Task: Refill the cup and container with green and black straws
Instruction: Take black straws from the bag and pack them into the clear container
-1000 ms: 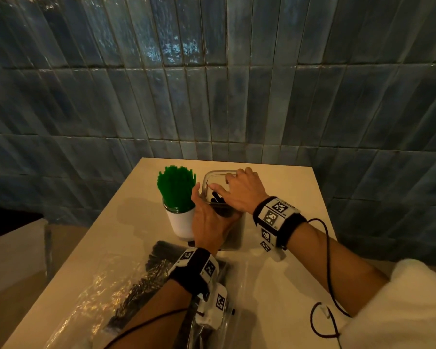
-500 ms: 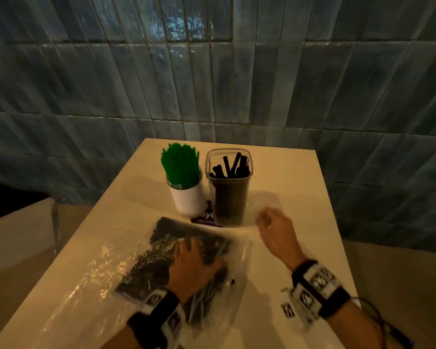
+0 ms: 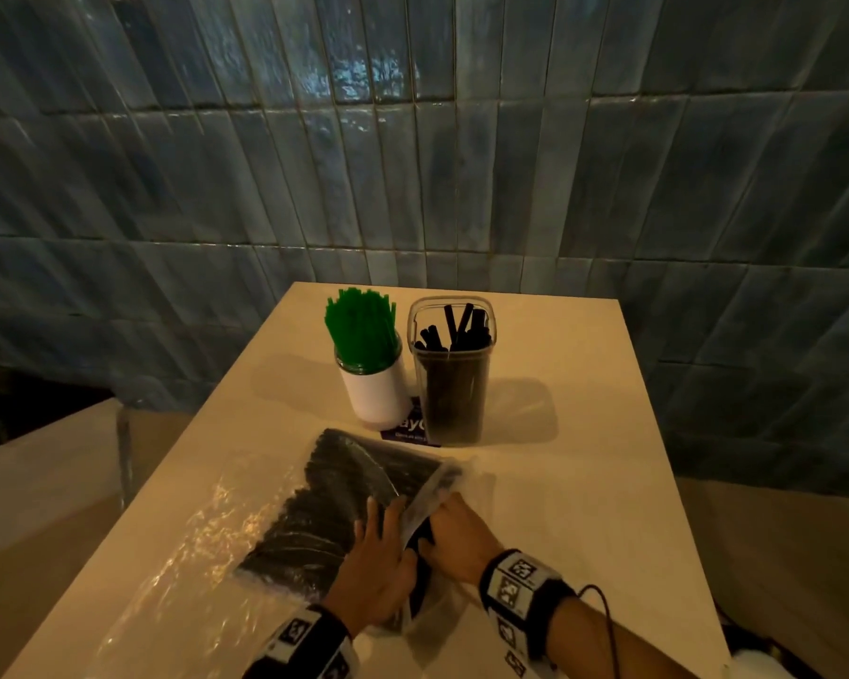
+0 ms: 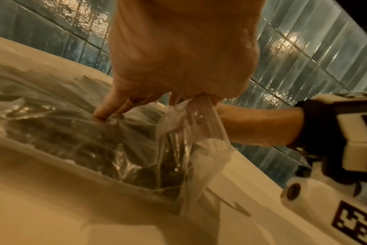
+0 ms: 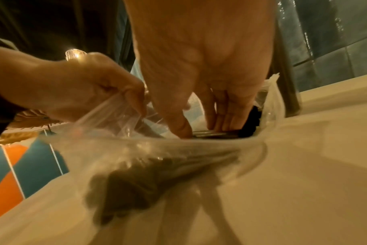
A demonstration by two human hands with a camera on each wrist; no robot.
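Observation:
A white cup (image 3: 379,396) packed with green straws (image 3: 362,335) stands at the back of the table. Beside it on the right is a clear container (image 3: 452,379) holding black straws (image 3: 454,325). A clear plastic bag (image 3: 314,521) of black straws lies nearer me. My left hand (image 3: 378,561) pinches the bag's open edge (image 4: 196,114) between thumb and forefinger, and its other fingers (image 4: 107,112) press on the bag. My right hand (image 3: 454,536) reaches into the bag's mouth. Its thumb and fingers (image 5: 220,122) close on the straw ends (image 5: 249,121) there.
A purple card (image 3: 408,426) lies under the cup and container. The pale table (image 3: 584,482) ends against a blue tiled wall (image 3: 412,164) at the back. It drops off on both sides, with a low ledge (image 3: 40,492) to the left.
Both hands left the container and came down to the bag. My left hand went from pressing flat to pinching the bag's edge, and my right hand moved left into the opening.

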